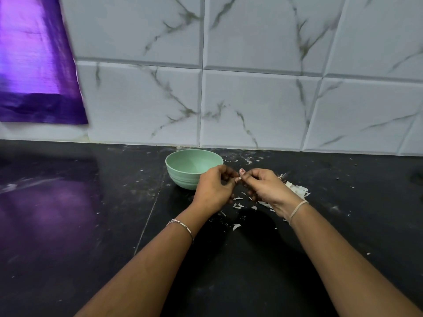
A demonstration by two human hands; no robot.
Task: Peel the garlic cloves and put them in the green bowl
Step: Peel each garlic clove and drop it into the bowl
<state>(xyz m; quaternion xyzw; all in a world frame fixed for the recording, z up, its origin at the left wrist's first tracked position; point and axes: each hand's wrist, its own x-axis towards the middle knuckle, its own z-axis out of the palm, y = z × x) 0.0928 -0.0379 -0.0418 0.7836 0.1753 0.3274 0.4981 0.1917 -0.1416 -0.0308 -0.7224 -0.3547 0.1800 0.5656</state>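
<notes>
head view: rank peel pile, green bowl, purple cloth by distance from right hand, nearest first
1. peel pile: just right of the right hand.
2. green bowl: left, past the left hand.
3. purple cloth: far left, on the wall.

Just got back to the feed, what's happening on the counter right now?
A person is peeling garlic by hand. The left hand and the right hand both pinch one small garlic clove between them, just beside the right edge of the green bowl. Loose peels lie scattered on the black counter under and right of the hands. No cloves show in the visible part of the bowl's inside.
</notes>
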